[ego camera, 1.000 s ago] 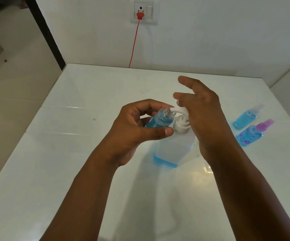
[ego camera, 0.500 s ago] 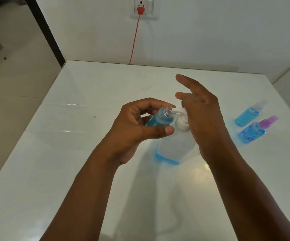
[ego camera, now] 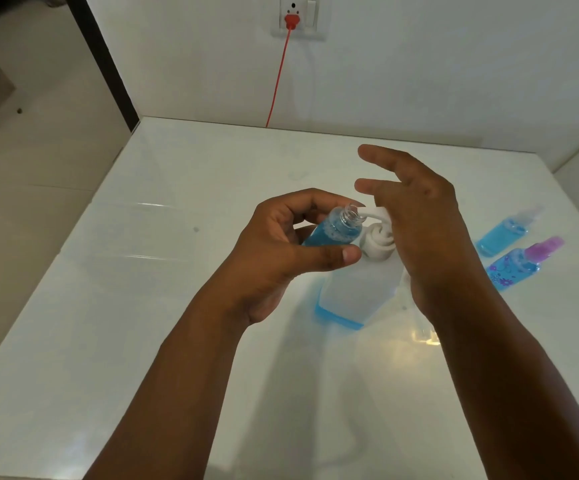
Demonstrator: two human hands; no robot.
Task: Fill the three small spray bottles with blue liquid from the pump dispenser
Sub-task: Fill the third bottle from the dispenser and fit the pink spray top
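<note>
White table (ego camera: 142,306): my left hand (ego camera: 274,251) grips an uncapped bottle (ego camera: 333,230) at the pump (ego camera: 378,233) spout; my right hand (ego camera: 419,216), fingers straight, seemingly presses it.

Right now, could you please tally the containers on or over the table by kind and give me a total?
Small spray bottles: 3 (open bottle held in the left hand; clear-capped bottle and purple-capped bottle lying on the table)
Pump dispensers: 1 (pump dispenser, under the right hand)
Total: 4
</note>
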